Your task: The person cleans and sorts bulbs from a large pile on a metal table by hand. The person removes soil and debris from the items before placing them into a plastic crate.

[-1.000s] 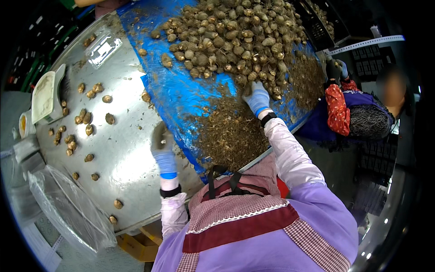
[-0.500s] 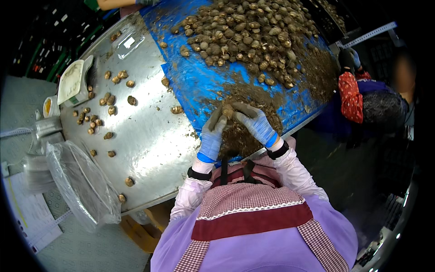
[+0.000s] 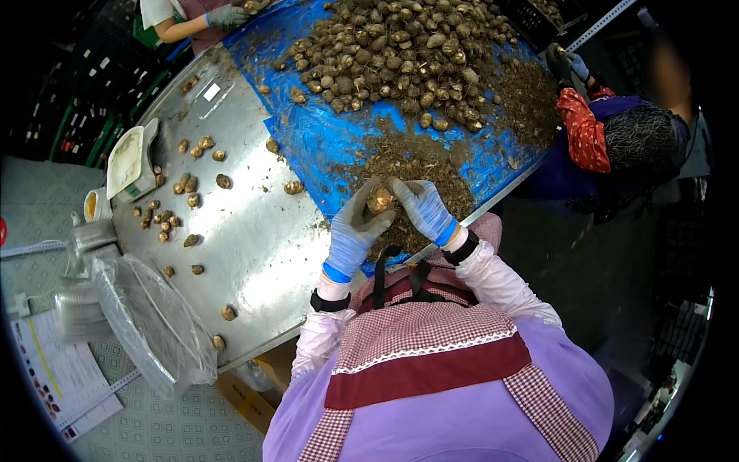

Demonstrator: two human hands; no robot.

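A round brown taro corm [image 3: 380,200] with a paler, rough face sits between my two gloved hands, above the near edge of the blue sheet [image 3: 308,154]. My left hand [image 3: 354,231] is curled under and around its left side, thumb against the lower edge. From the right, the fingers of my right hand [image 3: 425,212] press on the corm. Both gloves are blue with soiled dark fingers. Below the hands lies a bed of loose dirt and root fibres [image 3: 419,165]. Beyond it rises a large heap of taro corms [image 3: 400,58].
Several taro corms [image 3: 188,185] lie scattered on the metal table [image 3: 262,254] to the left. A white scale [image 3: 131,165], plastic tubs [image 3: 81,312] and a clear plastic bag [image 3: 154,323] line its left side. Co-workers' gloved hands [image 3: 229,15] appear at upper left and upper right.
My hands have lifted slightly and turned, and the corm between them now shows its pale face. The view has shifted a little, bringing more of the upper-left co-worker into sight.
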